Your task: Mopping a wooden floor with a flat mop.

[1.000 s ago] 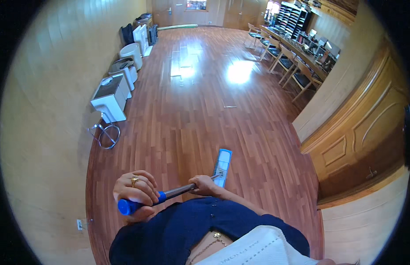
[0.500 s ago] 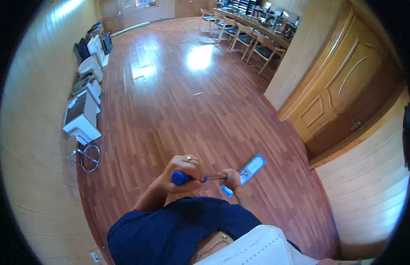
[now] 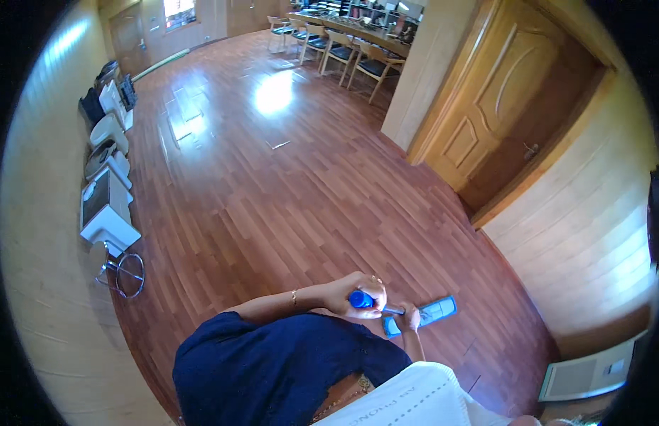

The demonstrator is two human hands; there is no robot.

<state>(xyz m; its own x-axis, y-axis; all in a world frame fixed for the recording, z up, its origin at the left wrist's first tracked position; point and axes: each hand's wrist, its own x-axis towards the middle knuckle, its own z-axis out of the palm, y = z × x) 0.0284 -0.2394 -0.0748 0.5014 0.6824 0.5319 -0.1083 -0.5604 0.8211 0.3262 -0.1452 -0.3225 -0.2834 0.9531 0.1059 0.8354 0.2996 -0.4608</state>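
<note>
I hold a flat mop over a reddish wood floor [image 3: 272, 192]. My left hand [image 3: 361, 292] grips the blue top end of the mop handle [image 3: 360, 299], close to my chest. My right hand [image 3: 409, 317] is closed on the dark shaft a little lower. The blue flat mop head [image 3: 423, 314] lies on the floor just beyond my right hand, angled to the right. My dark blue top fills the lower middle of the view.
White office machines [image 3: 105, 213] line the left wall, with a metal stool frame [image 3: 125, 273] beside them. A wooden door [image 3: 514, 113] stands at the right. Chairs and a long table [image 3: 350, 50] are at the far end. A white vent unit [image 3: 589, 369] sits low right.
The view has swung left, so the wall with the door now fills the right side. The mop head has swept from in front of me to my right. Both hands stay on the handle.
</note>
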